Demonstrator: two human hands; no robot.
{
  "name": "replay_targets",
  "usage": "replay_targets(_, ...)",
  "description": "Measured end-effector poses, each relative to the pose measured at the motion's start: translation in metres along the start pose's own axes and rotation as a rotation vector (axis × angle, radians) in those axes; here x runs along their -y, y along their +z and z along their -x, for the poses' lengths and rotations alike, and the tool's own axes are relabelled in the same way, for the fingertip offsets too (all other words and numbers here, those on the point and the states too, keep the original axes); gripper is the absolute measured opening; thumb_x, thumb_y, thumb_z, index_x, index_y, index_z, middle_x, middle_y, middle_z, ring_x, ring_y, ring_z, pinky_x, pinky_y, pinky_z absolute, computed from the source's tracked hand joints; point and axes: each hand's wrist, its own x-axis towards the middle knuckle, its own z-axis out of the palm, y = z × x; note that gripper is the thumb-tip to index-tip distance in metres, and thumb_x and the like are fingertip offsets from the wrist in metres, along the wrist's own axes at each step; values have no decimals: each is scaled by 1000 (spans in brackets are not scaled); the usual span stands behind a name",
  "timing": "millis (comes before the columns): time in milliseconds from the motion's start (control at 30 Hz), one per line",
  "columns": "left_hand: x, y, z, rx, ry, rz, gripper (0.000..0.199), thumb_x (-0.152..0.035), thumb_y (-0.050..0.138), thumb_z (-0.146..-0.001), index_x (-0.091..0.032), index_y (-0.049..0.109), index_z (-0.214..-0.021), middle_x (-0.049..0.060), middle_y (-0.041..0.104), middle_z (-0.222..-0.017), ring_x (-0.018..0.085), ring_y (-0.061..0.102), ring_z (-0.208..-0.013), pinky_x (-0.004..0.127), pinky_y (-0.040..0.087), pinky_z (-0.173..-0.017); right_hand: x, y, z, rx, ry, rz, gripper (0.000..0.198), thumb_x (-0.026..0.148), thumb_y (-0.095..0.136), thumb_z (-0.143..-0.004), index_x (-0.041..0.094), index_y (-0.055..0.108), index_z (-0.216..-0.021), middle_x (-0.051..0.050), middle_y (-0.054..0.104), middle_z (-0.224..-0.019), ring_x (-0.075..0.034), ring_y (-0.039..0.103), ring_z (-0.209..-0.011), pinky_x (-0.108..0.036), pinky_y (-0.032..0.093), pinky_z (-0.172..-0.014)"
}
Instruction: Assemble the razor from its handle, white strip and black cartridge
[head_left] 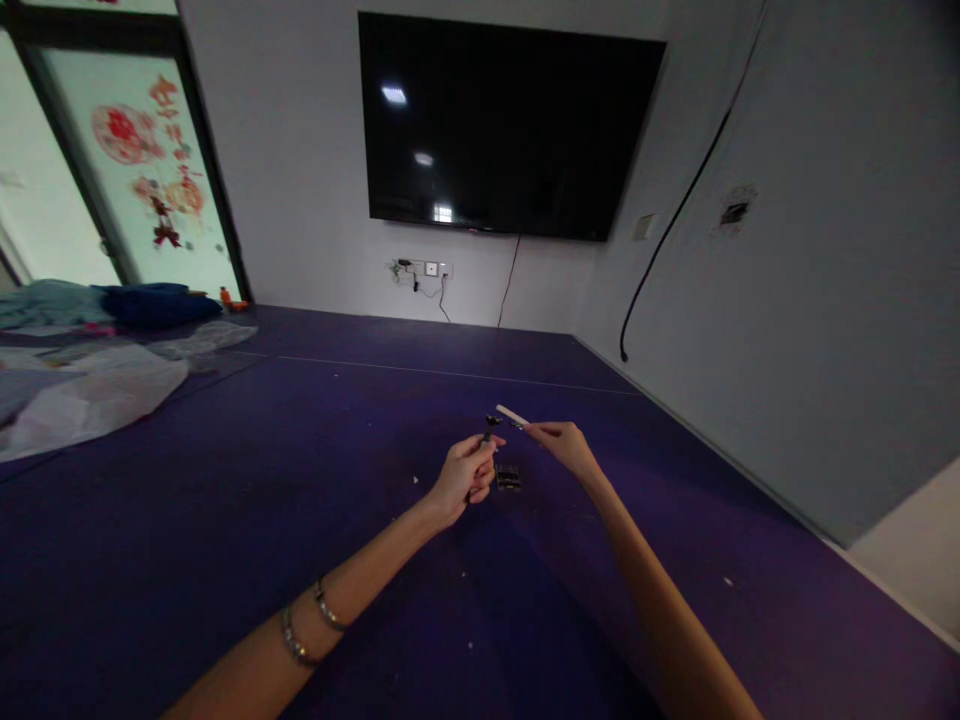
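My left hand is closed around a slim dark-handled tool with a small black head at its upper end; its exact kind is too small to make out. Pinched between the fingers of my right hand is a thin, flat whitish stick, pointing left toward the black head. Whether the stick and the tool touch, I cannot tell. Just below the gap between both hands, a small dark case with compartments lies on the purple floor.
White plastic sheeting and a dark blue cloth bundle lie at the left. A large TV hangs on the far wall above some sockets. A black cable dangles along the right wall. Small white scraps dot the floor.
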Motion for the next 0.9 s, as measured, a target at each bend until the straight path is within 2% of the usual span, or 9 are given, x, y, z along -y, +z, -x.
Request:
replay_targets(100,-9,-2,-1,68,145,-94,28,-35,57,-78,-15,52,-97,-10,30,-51,2,22,-35,14,21,-30,-2,-3,-1,-34,2,-2,46,48,58,-69,13,70,-97,-3,65,-64,-13,52,-55,-22,37,-52)
replay_targets(233,-22,-7,-4,102,232,-169,29,-36,56,-80,-15,51,-99,-10,29,-50,2,24,-36,14,25,-31,2,-6,1,-84,-36,74,45,45,55,-72,12,69,-100,-1,62,-57,-12,50,-51,-21,34,-49)
replay_targets(400,-33,-8,-3,107,264,-192,31,-37,56,-79,-17,48,-101,-11,30,-50,2,25,-35,13,25,-31,33,-5,10,-88,-24,286,39,41,45,-80,14,72,-73,-6,65,-60,-14,57,-54,-22,34,-50)
replay_targets(533,-37,-6,-1,128,282,-213,26,-39,53,-81,-16,48,-92,-10,34,-53,2,28,-36,13,28,-31,62,8,23,-95,24,497,35,41,46,-79,18,72,-73,-8,69,-70,-19,63,-68,-22,37,-55)
replay_targets(667,-40,-2,0,119,297,-260,27,-40,51,-81,-15,50,-90,-8,42,-55,3,37,-36,15,33,-33,73,27,37,26,81,633,33,40,48,-78,17,71,-73,-11,69,-75,-23,65,-76,-24,40,-59)
replay_targets(767,-42,-1,1,112,314,-265,27,-40,49,-82,-15,50,-92,-6,46,-56,4,42,-37,16,36,-34,70,44,51,121,94,693,30,37,49,-77,17,71,-77,-12,69,-80,-25,66,-78,-27,43,-62)
replay_targets(900,-42,-1,0,117,341,-257,25,-39,47,-83,-16,48,-92,-6,46,-56,5,43,-37,17,38,-34,61,65,70,163,82,764,31,33,46,-77,14,69,-83,-15,69,-85,-28,65,-80,-31,46,-66)
